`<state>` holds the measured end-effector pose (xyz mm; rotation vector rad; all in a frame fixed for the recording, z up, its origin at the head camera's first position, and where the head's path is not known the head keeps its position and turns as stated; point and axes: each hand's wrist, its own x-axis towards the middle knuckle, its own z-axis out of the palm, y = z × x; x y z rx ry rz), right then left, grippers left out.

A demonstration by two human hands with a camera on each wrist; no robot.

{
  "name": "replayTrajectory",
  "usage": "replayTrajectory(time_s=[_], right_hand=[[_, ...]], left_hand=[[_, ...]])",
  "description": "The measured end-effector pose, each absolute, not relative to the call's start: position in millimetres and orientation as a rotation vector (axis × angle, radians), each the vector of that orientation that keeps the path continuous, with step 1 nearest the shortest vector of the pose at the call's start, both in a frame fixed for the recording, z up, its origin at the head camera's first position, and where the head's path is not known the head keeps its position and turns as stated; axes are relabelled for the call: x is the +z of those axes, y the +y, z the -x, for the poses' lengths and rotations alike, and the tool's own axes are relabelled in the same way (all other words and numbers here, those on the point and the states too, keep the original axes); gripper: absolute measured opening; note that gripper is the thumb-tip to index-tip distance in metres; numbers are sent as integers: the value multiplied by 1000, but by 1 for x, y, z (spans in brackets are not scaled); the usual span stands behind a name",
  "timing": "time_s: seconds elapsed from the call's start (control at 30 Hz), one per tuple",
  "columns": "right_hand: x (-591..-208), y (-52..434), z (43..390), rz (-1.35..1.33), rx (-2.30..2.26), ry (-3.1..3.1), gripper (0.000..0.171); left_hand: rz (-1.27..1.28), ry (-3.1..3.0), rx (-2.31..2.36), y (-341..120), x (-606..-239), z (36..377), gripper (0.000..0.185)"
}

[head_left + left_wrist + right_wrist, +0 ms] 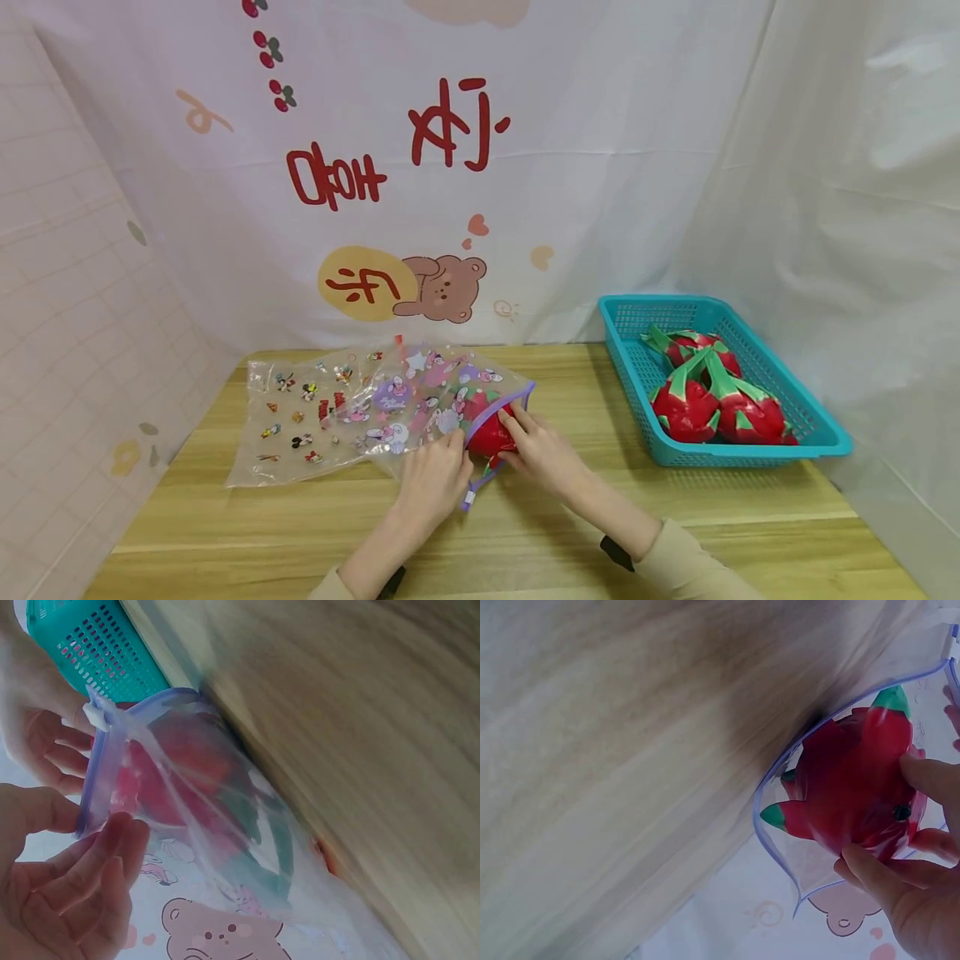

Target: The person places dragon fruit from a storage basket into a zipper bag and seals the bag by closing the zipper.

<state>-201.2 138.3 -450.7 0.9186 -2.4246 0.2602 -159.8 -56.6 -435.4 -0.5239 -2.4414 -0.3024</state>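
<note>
A clear zip bag point(352, 408) printed with cartoon figures lies on the wooden table point(525, 533), its purple-rimmed mouth facing right. My left hand point(448, 450) pinches the near side of the purple rim point(91, 796) between thumb and fingers point(120, 836), holding the mouth apart. My right hand point(516, 429) grips a red toy dragon fruit point(489, 435) with green tips, partly inside the bag's mouth. In the right wrist view my fingers point(930, 780) curl round the fruit point(847, 787) inside the rim point(769, 787). Seen from the left wrist, the fruit point(180, 787) shows red through the plastic.
A teal plastic basket point(821, 433) stands at the right of the table and holds more red dragon fruits point(686, 408). A printed curtain point(450, 167) hangs close behind the table. The table's left edge meets a tiled wall point(67, 333).
</note>
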Motion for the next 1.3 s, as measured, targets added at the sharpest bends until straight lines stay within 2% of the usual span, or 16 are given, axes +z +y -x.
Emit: replayTrajectory(time_s=[0.43, 0.8, 1.3], right_hand=[[-455, 132, 214, -874, 220, -2380, 57], [-452, 141, 218, -1150, -41, -2164, 49], [-454, 129, 231, -1154, -138, -2172, 45]], left_hand=[[558, -2363, -355, -54, -434, 164, 18], [515, -2341, -397, -53, -432, 170, 15], [509, -2345, -412, -52, -426, 171, 11]])
